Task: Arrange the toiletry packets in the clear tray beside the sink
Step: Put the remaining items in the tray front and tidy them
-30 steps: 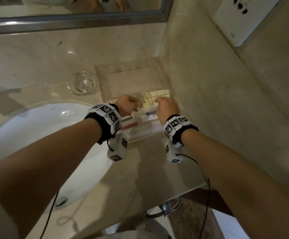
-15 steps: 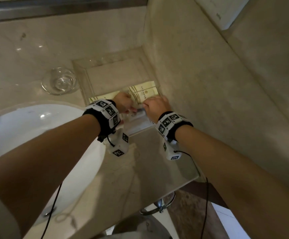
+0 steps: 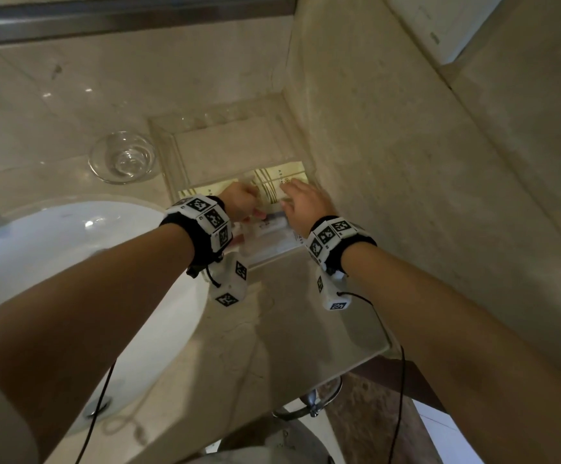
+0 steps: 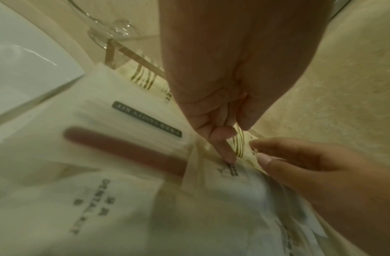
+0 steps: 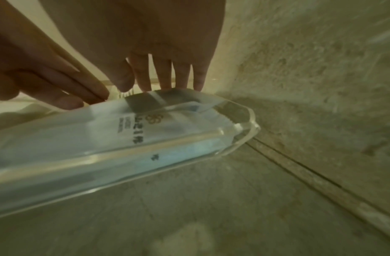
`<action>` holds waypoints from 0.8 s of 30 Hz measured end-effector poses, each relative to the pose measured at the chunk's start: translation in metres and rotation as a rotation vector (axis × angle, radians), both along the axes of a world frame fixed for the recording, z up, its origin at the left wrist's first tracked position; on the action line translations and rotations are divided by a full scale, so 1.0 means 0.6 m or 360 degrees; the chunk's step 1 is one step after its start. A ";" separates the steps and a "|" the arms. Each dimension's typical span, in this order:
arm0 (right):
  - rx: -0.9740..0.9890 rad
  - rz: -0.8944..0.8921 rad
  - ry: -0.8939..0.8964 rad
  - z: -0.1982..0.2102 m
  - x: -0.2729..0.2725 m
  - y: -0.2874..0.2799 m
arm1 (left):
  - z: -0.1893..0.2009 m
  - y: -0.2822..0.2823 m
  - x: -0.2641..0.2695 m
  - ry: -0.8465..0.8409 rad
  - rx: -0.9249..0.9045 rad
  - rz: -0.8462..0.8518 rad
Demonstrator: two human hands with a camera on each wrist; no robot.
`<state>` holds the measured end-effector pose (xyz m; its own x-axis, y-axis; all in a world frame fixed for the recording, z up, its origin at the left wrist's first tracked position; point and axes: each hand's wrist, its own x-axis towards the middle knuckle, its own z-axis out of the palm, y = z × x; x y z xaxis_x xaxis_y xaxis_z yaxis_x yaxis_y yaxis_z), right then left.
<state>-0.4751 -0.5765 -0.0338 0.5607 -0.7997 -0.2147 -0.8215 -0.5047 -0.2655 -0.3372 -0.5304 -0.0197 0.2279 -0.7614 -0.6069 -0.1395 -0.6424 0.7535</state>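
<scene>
Change: since a second ago the right hand (image 3: 301, 204) has been moved forward onto the striped packet, its fingers uncurled; the left hand (image 3: 240, 202) has been kept curled at the tray's middle.
Packets: several toiletry packets are laid in the clear tray (image 3: 274, 254). Two cream packets with gold stripes (image 3: 272, 184) are seen in its middle part, side by side. White packets are gathered at the near end; one is marked as a dental kit (image 4: 95, 206), another is printed with a dark label bar (image 4: 146, 119).
Tray: it is set on the desk (image 3: 289, 329), in the corner against the side wall (image 3: 389, 162), just beside the sink (image 3: 71, 256).
Left hand: its fingers (image 4: 226, 150) are curled, with one fingertip pressed down onto a small white packet; whether anything is pinched cannot be told.
Right hand: its fingers (image 5: 162, 76) are held straight and slightly spread, the tips laid on the packets at the tray's right side.
Surroundings: a small glass bowl (image 3: 123, 157) is placed on the desk left of the tray's far end. A mirror frame (image 3: 105, 25) is seen along the back wall.
</scene>
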 end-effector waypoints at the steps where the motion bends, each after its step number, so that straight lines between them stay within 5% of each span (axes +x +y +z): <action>1: 0.0009 0.0016 0.0012 0.001 0.001 0.001 | 0.000 0.001 0.001 0.0002 0.0001 -0.0007; 7: -0.0131 -0.0087 -0.0169 0.013 0.010 0.010 | 0.006 0.016 0.016 -0.0025 -0.0074 0.0026; 12: 0.0266 -0.0173 -0.0546 0.026 0.066 0.038 | 0.010 0.043 0.068 -0.0068 -0.0185 0.0370; 24: 0.0696 -0.0413 -0.0199 0.037 0.130 0.044 | 0.003 0.107 0.132 -0.0234 -0.0135 0.0636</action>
<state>-0.3972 -0.5503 -0.0115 0.3986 -0.7664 -0.5037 -0.8534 -0.1088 -0.5098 -0.2582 -0.4662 -0.0176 0.5943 -0.6415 -0.4851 -0.0021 -0.6043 0.7967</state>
